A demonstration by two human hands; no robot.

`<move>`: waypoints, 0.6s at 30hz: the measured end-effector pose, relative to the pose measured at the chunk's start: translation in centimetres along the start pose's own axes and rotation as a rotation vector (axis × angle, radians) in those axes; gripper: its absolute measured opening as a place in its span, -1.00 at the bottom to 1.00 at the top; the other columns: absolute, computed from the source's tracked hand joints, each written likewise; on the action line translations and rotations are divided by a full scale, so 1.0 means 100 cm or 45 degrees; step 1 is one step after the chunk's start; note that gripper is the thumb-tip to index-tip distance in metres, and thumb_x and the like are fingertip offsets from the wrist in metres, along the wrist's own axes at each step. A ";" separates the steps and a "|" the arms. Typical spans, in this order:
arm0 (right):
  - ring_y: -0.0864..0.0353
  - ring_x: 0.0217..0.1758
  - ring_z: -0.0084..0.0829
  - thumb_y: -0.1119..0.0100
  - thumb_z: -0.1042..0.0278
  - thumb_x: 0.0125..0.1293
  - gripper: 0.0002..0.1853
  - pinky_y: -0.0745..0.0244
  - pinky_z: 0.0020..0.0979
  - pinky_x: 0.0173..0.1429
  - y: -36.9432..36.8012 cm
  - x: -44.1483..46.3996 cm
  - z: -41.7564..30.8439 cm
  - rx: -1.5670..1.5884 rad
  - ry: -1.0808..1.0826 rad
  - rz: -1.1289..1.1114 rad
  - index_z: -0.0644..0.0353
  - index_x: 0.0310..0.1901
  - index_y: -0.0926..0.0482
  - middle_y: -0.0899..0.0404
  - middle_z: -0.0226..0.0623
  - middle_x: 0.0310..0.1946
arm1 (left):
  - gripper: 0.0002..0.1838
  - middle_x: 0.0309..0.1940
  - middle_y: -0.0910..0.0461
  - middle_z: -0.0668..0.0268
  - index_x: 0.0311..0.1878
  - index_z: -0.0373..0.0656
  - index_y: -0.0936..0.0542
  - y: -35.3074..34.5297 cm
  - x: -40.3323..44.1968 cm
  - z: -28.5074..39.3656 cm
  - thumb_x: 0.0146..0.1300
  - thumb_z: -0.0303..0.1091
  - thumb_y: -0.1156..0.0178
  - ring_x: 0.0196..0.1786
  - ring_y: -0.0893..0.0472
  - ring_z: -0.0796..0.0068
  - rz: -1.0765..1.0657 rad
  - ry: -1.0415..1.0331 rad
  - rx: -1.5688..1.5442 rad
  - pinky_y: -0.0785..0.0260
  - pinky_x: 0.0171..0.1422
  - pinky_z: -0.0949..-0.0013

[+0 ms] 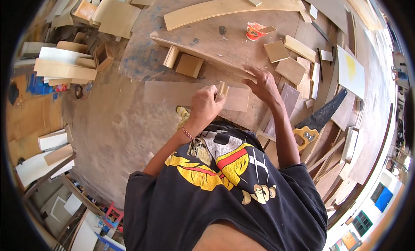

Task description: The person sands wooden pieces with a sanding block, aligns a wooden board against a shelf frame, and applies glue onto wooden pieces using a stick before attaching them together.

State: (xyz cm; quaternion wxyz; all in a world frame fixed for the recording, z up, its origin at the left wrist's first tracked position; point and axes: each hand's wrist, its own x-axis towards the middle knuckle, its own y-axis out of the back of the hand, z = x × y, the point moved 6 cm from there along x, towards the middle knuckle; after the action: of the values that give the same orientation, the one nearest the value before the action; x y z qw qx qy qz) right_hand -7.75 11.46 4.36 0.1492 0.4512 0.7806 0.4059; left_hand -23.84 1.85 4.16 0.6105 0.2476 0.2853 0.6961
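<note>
My left hand (206,106), with a bracelet at its wrist, is closed around a small wooden block (222,90). Beneath that hand lies a flat pale wooden board (168,93). My right hand (264,87) has its fingers apart and holds nothing. Its fingertips are close to the near end of a long narrow board (205,57); whether they touch it I cannot tell. Against that long board are a short upright wooden piece (171,56) and a square wooden block (189,65).
A handsaw (320,117) lies at the right among wood offcuts (290,70). Farther off are a red-and-white tub (255,31) and a curved wooden strip (229,9). Stacked wood pieces (65,69) stand at the left. A red stool (113,214) is at lower left.
</note>
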 end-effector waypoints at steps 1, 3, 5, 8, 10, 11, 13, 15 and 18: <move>-0.59 -0.15 -0.11 -0.27 0.43 0.03 -0.59 -0.47 -0.25 -0.07 0.002 -0.002 -0.004 0.000 -0.006 0.006 0.18 -0.01 -0.54 -0.60 -0.09 -0.20 | -0.77 -0.57 -0.50 0.04 -0.51 -0.30 -0.45 0.001 -0.001 0.003 0.02 -0.35 -0.27 -0.49 -0.53 0.07 0.039 -0.050 0.000 -0.36 -0.39 0.19; -0.58 -0.13 -0.14 -0.27 0.45 0.04 -0.63 -0.46 -0.28 -0.04 0.026 -0.012 -0.016 -0.051 0.027 0.413 0.19 -0.04 -0.55 -0.60 -0.16 -0.18 | -0.76 -0.58 -0.49 0.04 -0.51 -0.30 -0.44 0.003 -0.005 0.010 0.03 -0.36 -0.27 -0.50 -0.53 0.08 0.072 -0.104 -0.001 -0.35 -0.40 0.19; -0.60 -0.14 -0.21 -0.26 0.45 0.08 -0.66 -0.48 -0.33 -0.07 0.030 -0.028 -0.014 -0.044 -0.103 0.465 0.19 -0.05 -0.56 -0.61 -0.17 -0.19 | -0.82 -0.56 -0.54 0.14 -0.44 -0.30 -0.49 0.008 -0.009 0.009 0.11 -0.38 -0.23 -0.49 -0.56 0.26 0.025 0.031 -0.047 -0.37 -0.40 0.28; -0.63 -0.21 -0.35 -0.22 0.48 0.15 -0.76 -0.49 -0.42 -0.13 0.030 -0.052 -0.013 0.079 -0.288 0.583 0.21 -0.11 -0.58 -0.61 -0.21 -0.26 | -0.83 -0.50 -0.58 0.18 -0.34 -0.32 -0.52 -0.013 -0.017 -0.034 0.17 -0.37 -0.18 -0.46 -0.60 0.33 -0.087 0.321 -0.707 -0.42 -0.37 0.31; -0.61 -0.28 -0.31 -0.23 0.50 0.13 -0.81 -0.50 -0.40 -0.20 0.025 -0.062 -0.016 0.220 -0.389 0.583 0.23 -0.18 -0.60 -0.62 -0.20 -0.31 | -0.80 -0.39 -0.59 0.29 -0.18 -0.30 -0.53 -0.019 -0.027 -0.042 0.26 -0.34 -0.12 -0.40 -0.59 0.51 -0.307 0.686 -1.313 -0.46 -0.29 0.40; -0.62 -0.34 -0.35 -0.22 0.52 0.14 -0.83 -0.50 -0.42 -0.24 0.024 -0.065 -0.020 0.221 -0.312 0.629 0.23 -0.20 -0.61 -0.62 -0.20 -0.35 | -0.77 -0.29 -0.59 0.27 -0.11 -0.27 -0.50 -0.025 -0.032 -0.045 0.28 -0.32 -0.10 -0.32 -0.59 0.48 -0.418 0.830 -1.596 -0.49 -0.22 0.36; -0.61 -0.34 -0.36 -0.22 0.52 0.14 -0.83 -0.50 -0.42 -0.24 0.018 -0.071 -0.022 0.256 -0.360 0.591 0.24 -0.20 -0.61 -0.61 -0.20 -0.37 | -0.70 -0.19 -0.58 0.25 0.01 -0.25 -0.46 -0.035 -0.040 -0.047 0.30 -0.27 -0.08 -0.22 -0.60 0.47 -0.585 0.981 -1.964 -0.52 -0.15 0.34; -0.60 -0.30 -0.31 -0.23 0.52 0.13 -0.79 -0.49 -0.40 -0.22 0.011 -0.075 -0.019 0.323 -0.427 0.538 0.23 -0.16 -0.60 -0.60 -0.19 -0.34 | -0.71 -0.20 -0.58 0.26 -0.01 -0.24 -0.47 -0.037 -0.041 -0.047 0.30 -0.27 -0.09 -0.23 -0.60 0.47 -0.602 0.972 -1.993 -0.51 -0.16 0.34; -0.54 -0.13 -0.22 -0.26 0.49 0.08 -0.68 -0.45 -0.34 -0.07 0.016 -0.079 -0.017 0.086 -0.394 0.681 0.19 -0.06 -0.56 -0.56 -0.15 -0.19 | -0.74 -0.32 -0.60 0.25 -0.14 -0.27 -0.52 -0.032 -0.036 -0.048 0.26 -0.25 -0.14 -0.32 -0.59 0.47 -0.463 0.895 -1.646 -0.48 -0.25 0.38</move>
State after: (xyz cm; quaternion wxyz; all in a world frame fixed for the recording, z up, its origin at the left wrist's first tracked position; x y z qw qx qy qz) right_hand -3.54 4.47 5.60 0.1390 0.7018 0.6152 0.3311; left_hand -24.38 -1.89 -1.50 0.6125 -0.4471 0.0343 0.6509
